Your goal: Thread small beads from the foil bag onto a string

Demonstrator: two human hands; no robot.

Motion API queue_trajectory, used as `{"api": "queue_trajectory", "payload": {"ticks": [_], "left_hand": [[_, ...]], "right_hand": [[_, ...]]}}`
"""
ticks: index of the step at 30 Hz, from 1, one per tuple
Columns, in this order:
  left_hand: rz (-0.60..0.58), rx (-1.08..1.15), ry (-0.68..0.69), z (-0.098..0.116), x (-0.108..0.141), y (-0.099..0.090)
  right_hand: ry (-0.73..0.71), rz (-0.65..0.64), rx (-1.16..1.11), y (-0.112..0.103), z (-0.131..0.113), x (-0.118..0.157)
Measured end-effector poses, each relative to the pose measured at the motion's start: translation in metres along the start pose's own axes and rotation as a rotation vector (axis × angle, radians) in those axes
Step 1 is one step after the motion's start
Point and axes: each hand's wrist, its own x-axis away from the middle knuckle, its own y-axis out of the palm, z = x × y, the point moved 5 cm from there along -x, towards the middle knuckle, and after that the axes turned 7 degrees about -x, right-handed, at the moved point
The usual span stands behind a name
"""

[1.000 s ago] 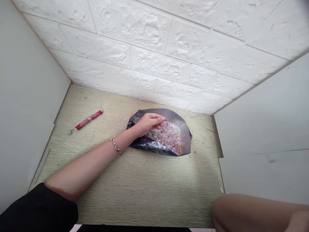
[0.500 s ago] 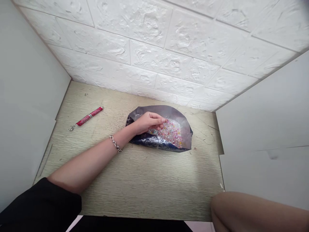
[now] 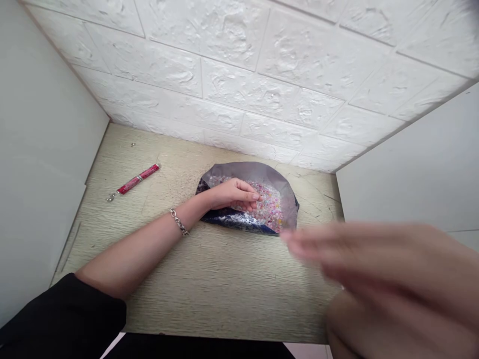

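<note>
Small multicoloured beads (image 3: 272, 209) loose in open grey-lined, blue-patterned pouch (image 3: 262, 172), rear-centre of desk (image 3: 209, 279). Left hand (image 3: 232, 194) over the beads, thumb and index tips pinched together; can't tell if anything's between. Right hand (image 3: 377, 257) blurred, in front of pouch's right end; finger opening and grip can't tell. Progress: beads remain loose, no finished piece visible; amount done unclear. Slim red tube (image 3: 138, 179) lies left.

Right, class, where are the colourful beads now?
In the head view, the colourful beads lie just right of centre, inside the open blue-patterned bag, beside the left hand.
</note>
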Motion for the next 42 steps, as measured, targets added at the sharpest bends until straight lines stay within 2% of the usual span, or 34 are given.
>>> {"api": "queue_trajectory", "payload": {"ticks": [2,4,7,9,13,18,22,26,33,37,42], "left_hand": [[-0.008,-0.007,-0.003,0.0,0.0,0.0],[-0.006,0.0,0.009,0.0,-0.001,-0.001],[0.001,0.018,0.029,-0.001,-0.002,-0.001],[0.008,0.006,0.038,-0.001,-0.003,-0.001],[0.025,-0.029,0.036,-0.002,-0.004,-0.003],[0.019,-0.022,0.038,0.0,-0.004,-0.002],[0.028,-0.014,0.056,0.002,-0.003,-0.002],[0.021,-0.014,0.066,0.002,-0.004,-0.003],[0.003,0.007,0.067,0.003,-0.006,-0.003],[0.009,0.034,0.067,0.005,-0.006,-0.003],[-0.005,0.101,0.082,0.005,-0.006,-0.004]], "right_hand": [[0.094,-0.115,0.069,0.011,0.023,-0.028],[0.299,-0.254,0.176,0.029,0.056,-0.048],[0.578,-0.41,0.407,0.054,0.099,-0.055],[0.663,-0.39,0.494,0.064,0.113,-0.053],[0.747,-0.339,0.542,0.071,0.124,-0.045],[0.72,-0.335,0.55,0.075,0.128,-0.042],[0.676,-0.273,0.562,0.078,0.123,-0.037],[0.705,-0.214,0.578,0.079,0.117,-0.032],[0.717,-0.219,0.647,0.084,0.119,-0.03],[0.644,-0.113,0.641,0.084,0.118,-0.03],[0.516,0.104,0.409,0.078,0.11,-0.03]]}}
